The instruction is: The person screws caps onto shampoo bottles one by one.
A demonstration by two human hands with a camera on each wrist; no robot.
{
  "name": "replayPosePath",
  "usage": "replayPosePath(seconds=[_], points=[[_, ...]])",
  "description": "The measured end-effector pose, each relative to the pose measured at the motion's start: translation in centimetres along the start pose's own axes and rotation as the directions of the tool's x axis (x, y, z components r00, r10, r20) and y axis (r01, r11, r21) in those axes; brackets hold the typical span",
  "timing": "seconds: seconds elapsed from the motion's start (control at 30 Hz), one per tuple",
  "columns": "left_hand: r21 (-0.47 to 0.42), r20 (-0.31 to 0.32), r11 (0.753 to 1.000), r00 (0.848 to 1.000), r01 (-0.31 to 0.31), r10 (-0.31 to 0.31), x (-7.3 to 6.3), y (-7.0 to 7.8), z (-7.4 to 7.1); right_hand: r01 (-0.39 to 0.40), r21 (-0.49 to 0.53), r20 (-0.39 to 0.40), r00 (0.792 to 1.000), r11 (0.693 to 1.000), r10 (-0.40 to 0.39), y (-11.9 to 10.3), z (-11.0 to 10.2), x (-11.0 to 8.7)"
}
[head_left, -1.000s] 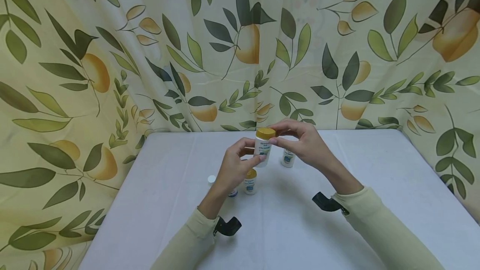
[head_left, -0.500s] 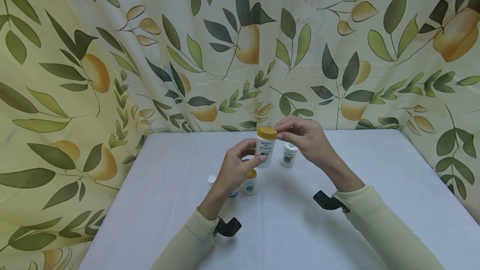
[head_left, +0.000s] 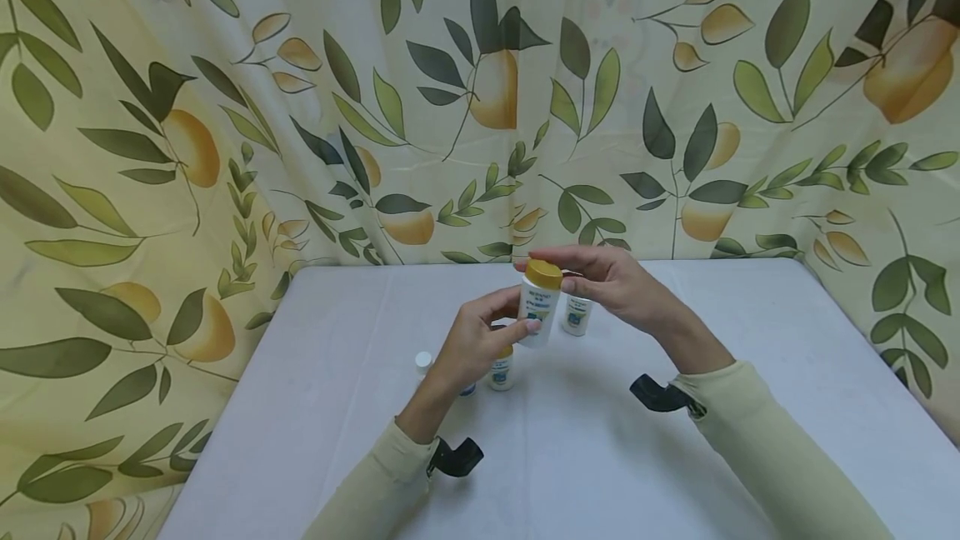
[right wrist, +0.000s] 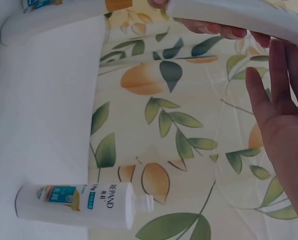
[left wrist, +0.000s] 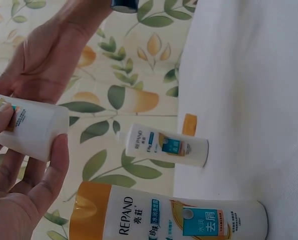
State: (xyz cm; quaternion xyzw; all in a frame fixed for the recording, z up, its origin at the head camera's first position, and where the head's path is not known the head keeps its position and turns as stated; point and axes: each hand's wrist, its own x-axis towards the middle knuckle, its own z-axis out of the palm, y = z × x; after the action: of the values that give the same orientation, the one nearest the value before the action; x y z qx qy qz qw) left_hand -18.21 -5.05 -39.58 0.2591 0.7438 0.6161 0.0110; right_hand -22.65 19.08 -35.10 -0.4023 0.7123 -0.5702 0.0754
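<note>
My left hand (head_left: 476, 336) holds a white shampoo bottle (head_left: 537, 312) upright above the table, thumb across its label. The bottle's gold cap (head_left: 543, 274) is between the thumb and fingers of my right hand (head_left: 626, 290). In the right wrist view the cap is out of frame, and several right-hand fingers (right wrist: 279, 75) stretch towards the held bottle. Behind stands an uncapped shampoo bottle (head_left: 576, 317), its bare neck (right wrist: 144, 202) showing in the right wrist view. Another gold-capped shampoo bottle (head_left: 501, 369) stands nearer, by my left wrist.
A loose gold cap (left wrist: 190, 124) sits on the table behind the uncapped bottle. Left of my forearm, a white-topped container (head_left: 423, 361) is partly covered; a blue-marked one (head_left: 468, 389) shows beside the wrist. The white-covered table (head_left: 337, 407) ends at a patterned curtain (head_left: 300, 148).
The held bottle has shifted slightly right and lower. My right hand's fingers, at the cap's right edge half a second ago, now reach farther over and behind it.
</note>
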Motion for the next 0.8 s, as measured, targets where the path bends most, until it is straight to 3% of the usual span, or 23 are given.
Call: replayPosePath(seconds=[0.2, 0.8], points=[[0.004, -0.015, 1.0, 1.0, -0.016, 0.016, 0.1, 0.0, 0.2, 0.028, 0.025, 0.035, 0.999, 0.999, -0.029, -0.1, 0.1, 0.0], [0.014, -0.099, 1.0, 0.995, -0.007, 0.008, 0.3, -0.1, 0.5, -0.012, -0.009, -0.079, 0.997, 1.0, 0.011, -0.7, 1.2, 0.0]])
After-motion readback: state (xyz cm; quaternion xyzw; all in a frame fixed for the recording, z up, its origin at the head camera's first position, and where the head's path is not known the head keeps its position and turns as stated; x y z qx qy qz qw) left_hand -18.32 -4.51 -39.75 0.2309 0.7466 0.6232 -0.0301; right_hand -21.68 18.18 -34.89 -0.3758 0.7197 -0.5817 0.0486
